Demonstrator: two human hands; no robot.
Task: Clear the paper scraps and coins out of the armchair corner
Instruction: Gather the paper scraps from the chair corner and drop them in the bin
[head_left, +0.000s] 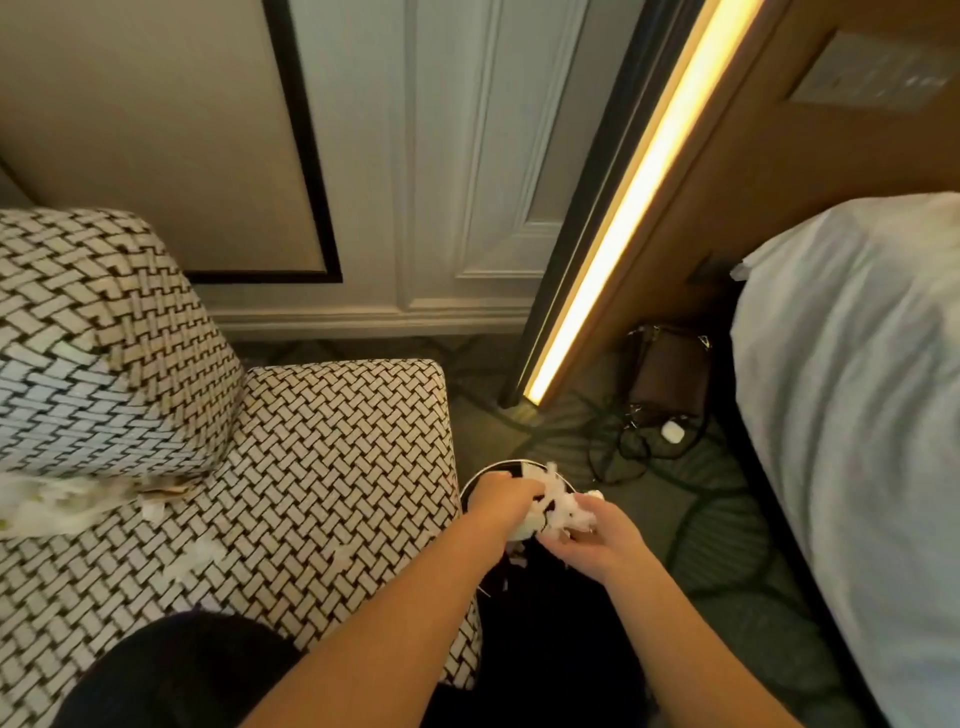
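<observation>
Both my hands are together over a round black bin (480, 480) on the floor beside the armchair (322, 447). My left hand (501, 506) and my right hand (605, 535) hold a bunch of white paper scraps (558, 506) between them, above the bin's opening. More white scraps lie in the armchair corner (57, 501) under the back cushion, and a few small ones (187, 564) are scattered on the seat. I see no coins.
A bed with white bedding (852, 415) stands on the right. A brown bag (667, 371), dark cables and a white plug (672, 431) lie on the carpet by a lit wall strip (623, 208). My dark-clothed knee (182, 670) is at the bottom left.
</observation>
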